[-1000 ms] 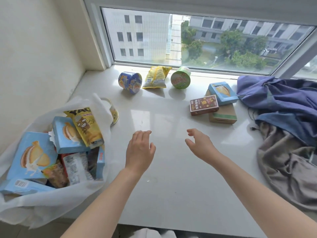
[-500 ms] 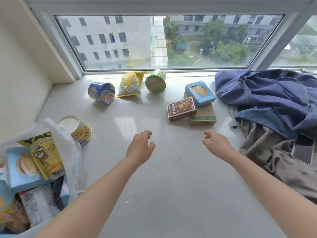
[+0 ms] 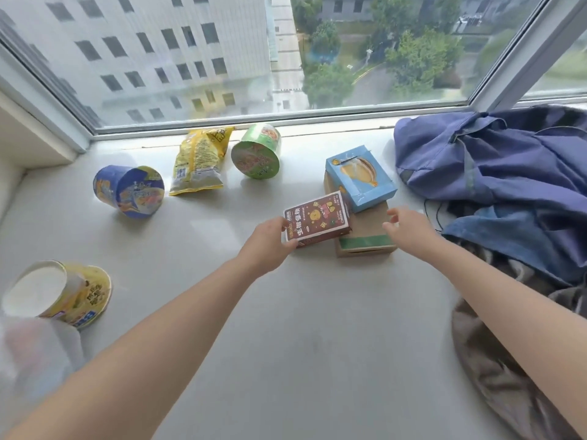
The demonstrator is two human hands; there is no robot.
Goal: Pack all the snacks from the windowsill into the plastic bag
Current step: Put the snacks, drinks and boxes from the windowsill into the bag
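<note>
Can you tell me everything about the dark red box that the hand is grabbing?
The dark red box is a flat, rectangular carton that looks like cardboard, with pale edges, yellow cartoon pictures and big pale letters on top. It looks closed and undamaged. It sits tilted, one end propped on the brown box, near the blue box. The left hand touches its left end, fingers at the edge. The right hand reaches close by over the brown box but does not touch the red one.

Snack-strewn windowsill point(image 3: 286, 328), rumpled clothes point(image 3: 508, 185)
</note>
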